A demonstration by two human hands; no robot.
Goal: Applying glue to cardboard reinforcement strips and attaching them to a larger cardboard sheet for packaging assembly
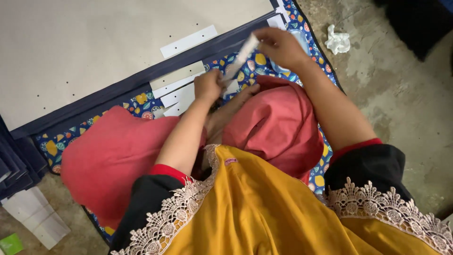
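We've got a white strip (240,59) pinched at both ends near top center, left hand (208,86) gripping its lower end, right hand (279,46) its upper end, over the patterned mat (137,105).

I see a thin pale strip (241,57), blurred, tilted from lower left to upper right, held at both ends above the patterned mat, over the person's pink-covered knees.

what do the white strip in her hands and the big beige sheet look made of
White strip: probably thin card or stiff paper, matte, held straight between the left hand and right hand, though blurred. Beige sheet: looks like matte paperboard, flat with small punched holes.
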